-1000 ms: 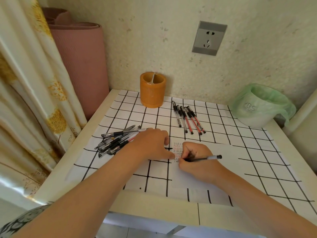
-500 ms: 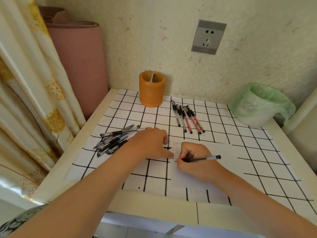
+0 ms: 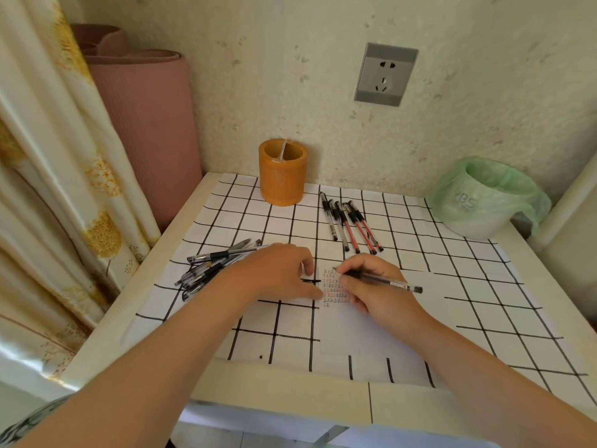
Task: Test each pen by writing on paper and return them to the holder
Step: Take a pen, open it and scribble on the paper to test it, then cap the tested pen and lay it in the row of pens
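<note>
My right hand (image 3: 371,286) grips a black pen (image 3: 391,282) with its tip over the rows of small red and black marks on the white paper (image 3: 365,331). My left hand (image 3: 277,273) lies flat with fingers pressing the paper's left edge. A black cap (image 3: 311,281) lies beside its fingers. A pile of several pens (image 3: 213,266) sits left of that hand. Several more pens (image 3: 350,223), black and red, lie in a row behind the paper. The orange pen holder (image 3: 282,176) stands at the back against the wall, with one thin stick inside.
A white bin lined with a green bag (image 3: 484,198) stands at the back right. A checked cloth (image 3: 468,286) covers the table. A pink rolled mat (image 3: 145,124) and a curtain (image 3: 48,189) stand on the left. A wall socket (image 3: 384,74) is above.
My right hand has lifted the pen tip slightly up toward the top rows of marks. My left hand has stayed on the paper's edge. The camera has shifted a little.
</note>
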A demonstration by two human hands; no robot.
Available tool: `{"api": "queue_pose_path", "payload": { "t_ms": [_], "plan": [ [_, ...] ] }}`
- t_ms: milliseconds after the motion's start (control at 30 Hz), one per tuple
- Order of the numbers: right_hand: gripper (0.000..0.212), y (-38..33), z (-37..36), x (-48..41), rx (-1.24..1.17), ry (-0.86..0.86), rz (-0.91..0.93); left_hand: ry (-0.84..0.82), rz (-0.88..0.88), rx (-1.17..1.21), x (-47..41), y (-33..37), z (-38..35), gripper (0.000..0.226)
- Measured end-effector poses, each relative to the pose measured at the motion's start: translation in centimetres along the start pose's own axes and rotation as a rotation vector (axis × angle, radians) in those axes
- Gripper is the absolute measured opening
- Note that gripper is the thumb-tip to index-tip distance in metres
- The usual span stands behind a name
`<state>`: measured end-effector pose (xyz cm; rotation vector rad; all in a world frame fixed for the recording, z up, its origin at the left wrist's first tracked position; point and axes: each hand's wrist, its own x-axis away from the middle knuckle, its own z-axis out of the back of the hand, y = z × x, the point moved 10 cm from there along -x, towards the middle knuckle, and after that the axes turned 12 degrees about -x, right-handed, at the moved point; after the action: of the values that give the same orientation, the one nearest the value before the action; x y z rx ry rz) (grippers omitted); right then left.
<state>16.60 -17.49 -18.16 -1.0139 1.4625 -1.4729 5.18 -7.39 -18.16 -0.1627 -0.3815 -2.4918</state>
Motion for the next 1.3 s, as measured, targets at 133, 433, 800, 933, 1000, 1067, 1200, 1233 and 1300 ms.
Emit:
{"api": "queue_pose_path", "payload": {
  "t_ms": [133, 433, 800, 933, 1000, 1067, 1200, 1233, 1300],
  "plan": [
    [0.037, 0.2, 0.6, -0.5, -0.111, 0.04, -0.016, -0.016, -0.037, 0.014, 0.5, -0.3, 0.3, 0.024],
    [0.031, -1.0, 1.8, -1.3, -0.504, 0.113, -0.1, 0.06, -0.039, -0.008, 0.8, -0.4, 1.2, 0.014],
    [0.033, -2.8, 2.0, -1.5, -0.023, 0.086, 0.0, 0.099, -0.019, -0.055, 0.5, 0.2, 2.1, 0.014],
    [0.018, -2.7, 1.5, -1.2, 0.488, 0.032, 0.091, 0.095, -0.024, -0.05, 0.7, 0.5, 2.2, 0.016],
    [0.02, -3.0, 1.0, -0.9, 0.793, 0.0, 0.175, 0.092, -0.026, -0.027, 0.7, 0.6, 2.3, 0.018],
    [0.02, -3.0, 0.6, -0.8, 0.879, -0.029, 0.204, 0.09, -0.025, -0.007, 0.8, 0.6, 2.4, 0.018],
    [0.021, -2.7, 0.0, -0.9, 0.833, -0.074, 0.172, 0.081, -0.018, 0.004, 0.8, 0.7, 2.4, 0.019],
    [0.021, -2.7, -0.1, -0.9, 0.833, -0.076, 0.171, 0.08, -0.017, 0.002, 0.8, 0.7, 2.3, 0.019],
    [0.022, -2.6, -0.2, -0.9, 0.834, -0.081, 0.169, 0.084, -0.013, -0.009, 1.0, 0.8, 2.4, 0.019]
  ]
}}
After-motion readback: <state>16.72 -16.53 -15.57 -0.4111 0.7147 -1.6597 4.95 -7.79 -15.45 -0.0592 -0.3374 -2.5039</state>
